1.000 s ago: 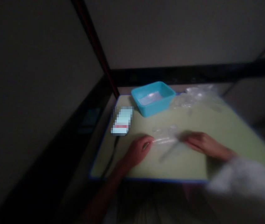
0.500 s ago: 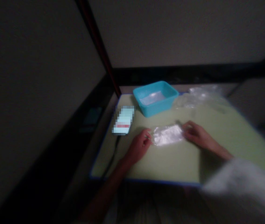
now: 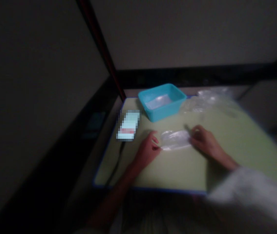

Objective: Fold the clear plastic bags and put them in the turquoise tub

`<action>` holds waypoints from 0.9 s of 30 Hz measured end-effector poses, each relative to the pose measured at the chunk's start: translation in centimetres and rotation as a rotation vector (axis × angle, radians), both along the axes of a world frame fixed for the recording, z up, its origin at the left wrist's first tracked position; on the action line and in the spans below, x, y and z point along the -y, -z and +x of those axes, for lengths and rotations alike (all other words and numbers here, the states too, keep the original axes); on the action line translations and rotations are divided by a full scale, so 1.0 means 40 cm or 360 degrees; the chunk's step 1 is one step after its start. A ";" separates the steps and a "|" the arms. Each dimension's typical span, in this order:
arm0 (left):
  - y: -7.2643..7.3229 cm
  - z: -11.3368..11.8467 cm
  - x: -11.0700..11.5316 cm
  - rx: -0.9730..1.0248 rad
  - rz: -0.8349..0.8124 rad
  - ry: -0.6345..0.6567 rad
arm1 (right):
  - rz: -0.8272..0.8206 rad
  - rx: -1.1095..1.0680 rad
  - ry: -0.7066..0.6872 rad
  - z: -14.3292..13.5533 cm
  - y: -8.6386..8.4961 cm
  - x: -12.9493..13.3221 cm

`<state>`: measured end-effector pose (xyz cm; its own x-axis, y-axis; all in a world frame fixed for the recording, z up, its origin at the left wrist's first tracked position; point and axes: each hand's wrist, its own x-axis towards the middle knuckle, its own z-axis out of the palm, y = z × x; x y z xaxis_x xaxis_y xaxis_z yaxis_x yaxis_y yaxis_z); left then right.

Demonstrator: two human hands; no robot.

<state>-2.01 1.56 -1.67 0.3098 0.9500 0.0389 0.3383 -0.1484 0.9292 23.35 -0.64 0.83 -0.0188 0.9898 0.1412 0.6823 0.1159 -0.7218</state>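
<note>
Everything looks dim and blurry, with glare on the clear plastic (image 3: 176,140).

No lettering, brand, number or sign can be read. The lit rectangular phone screen (image 3: 129,125) is blurred into coarse pale blocks with a reddish band near its lower end, so any writing there is illegible. Blur and glare leave any print on the shiny, clear plastic packet (image 3: 176,139) unreadable too.

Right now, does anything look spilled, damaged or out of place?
No spill or damage shows, though blur hides detail in the plastic by the right hand. Oddly, coarse squares mask the lit screen beyond the left hand.
</note>
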 end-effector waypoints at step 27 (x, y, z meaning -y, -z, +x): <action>0.004 0.173 0.014 -0.1489 0.0980 0.0451 | 0.0524 0.1275 -0.0575 0.000 0.112 0.011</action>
